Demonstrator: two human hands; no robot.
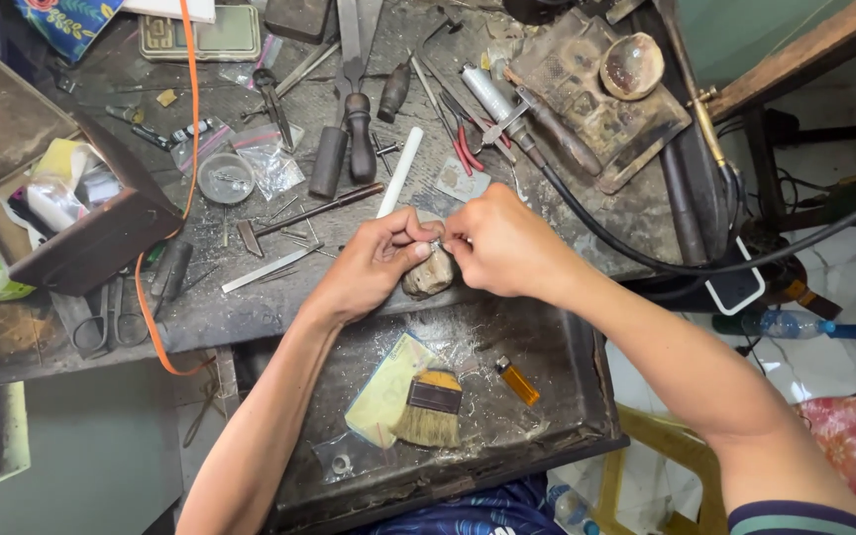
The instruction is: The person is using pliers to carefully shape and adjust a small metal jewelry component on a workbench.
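My left hand (374,263) and my right hand (502,243) meet at the front edge of a cluttered dark workbench (587,198). Between their fingertips they pinch a tiny metal piece (435,243), too small to make out. It is held just above a worn wooden bench peg (430,274) that sticks out from the bench edge. Both hands' fingers are closed tight around the piece. A white stick (400,170) lies on the bench right behind my left hand.
Below the hands a dark metal tray (567,367) holds a flat brush (430,408), an orange lighter (518,381) and small plastic bags. Pliers, files, tweezers and a hammer litter the bench. An open wooden box (61,198) stands at left. A black hose (646,260) runs right.
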